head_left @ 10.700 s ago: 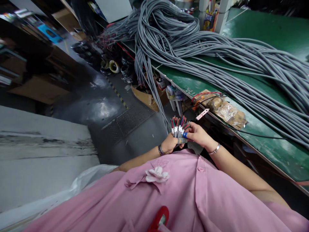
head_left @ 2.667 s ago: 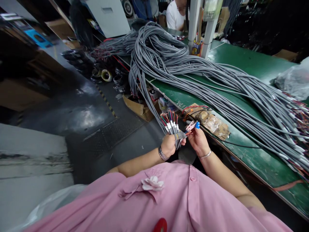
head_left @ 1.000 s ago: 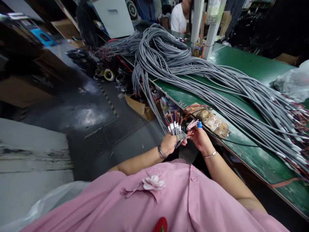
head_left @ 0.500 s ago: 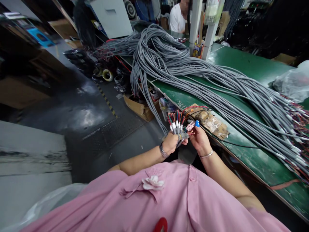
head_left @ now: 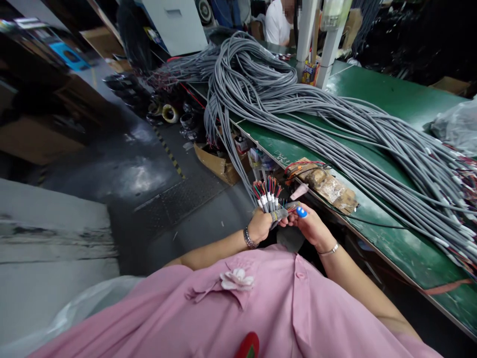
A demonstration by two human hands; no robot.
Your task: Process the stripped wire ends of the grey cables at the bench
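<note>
My left hand (head_left: 261, 224) is closed around a bundle of grey cables (head_left: 269, 204), whose white-banded ends fan out into thin coloured wires (head_left: 267, 187). A grey cover sits on its thumb. Close against it, my right hand (head_left: 312, 226) has its fingers pressed together on the loose coloured wires (head_left: 291, 210) of one cable end. Its thumb wears a blue finger cover (head_left: 301, 212). A pale pink tip (head_left: 299, 191) sticks up just beyond the right hand; what it belongs to is unclear.
Long grey cables (head_left: 257, 107) lie heaped along the green table (head_left: 376, 89). A wooden block with wires (head_left: 328, 186) rests at the near edge. Below stands an open cardboard box (head_left: 216, 164). A person in white (head_left: 276, 22) is at the far side.
My right hand has turned, and its blue-covered thumb has come down and left onto the wires. The bundle in my left hand has shifted slightly left. The view has moved a little.
</note>
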